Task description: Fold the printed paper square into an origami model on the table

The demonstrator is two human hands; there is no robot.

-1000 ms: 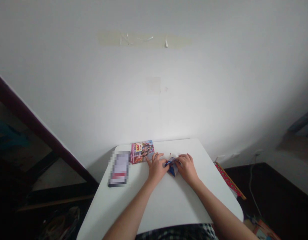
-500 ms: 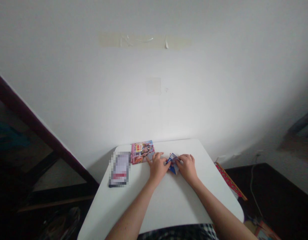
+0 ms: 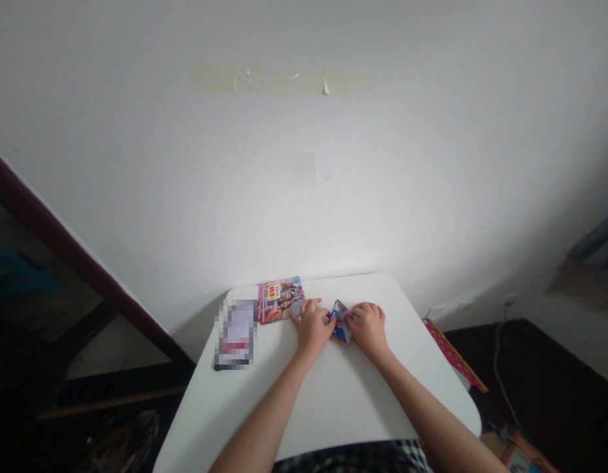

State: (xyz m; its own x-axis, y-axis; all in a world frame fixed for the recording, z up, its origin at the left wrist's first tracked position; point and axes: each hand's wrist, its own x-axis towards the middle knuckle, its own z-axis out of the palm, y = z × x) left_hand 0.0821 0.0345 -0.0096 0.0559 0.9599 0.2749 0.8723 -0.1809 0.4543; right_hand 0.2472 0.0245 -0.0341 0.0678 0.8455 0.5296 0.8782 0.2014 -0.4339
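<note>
A small folded piece of printed paper (image 3: 340, 330), mostly blue with some white and red, lies on the white table between my hands. My left hand (image 3: 312, 326) pinches its left side between thumb and index finger, while the other fingers reach forward over the tabletop. On the right edge, my right hand (image 3: 367, 325) grips the paper with thumb and fingertips, its fingers curled. A pink and blue printed leaflet (image 3: 279, 301) lies just beyond my left hand, near its fingertips. Part of the folded paper is hidden behind my fingers.
At the table's left side lies a phone-like slab (image 3: 236, 334), its surface pixelated. The white table (image 3: 333, 407) stands against a white wall (image 3: 422, 164). A dark red slanting rail (image 3: 77, 236) runs along the left, and a pale cable (image 3: 498, 358) hangs at the right.
The folded paper's upper flap has tilted and narrowed between my fingers. Both hands keep their hold with only slight shifts, and the view has moved a little.
</note>
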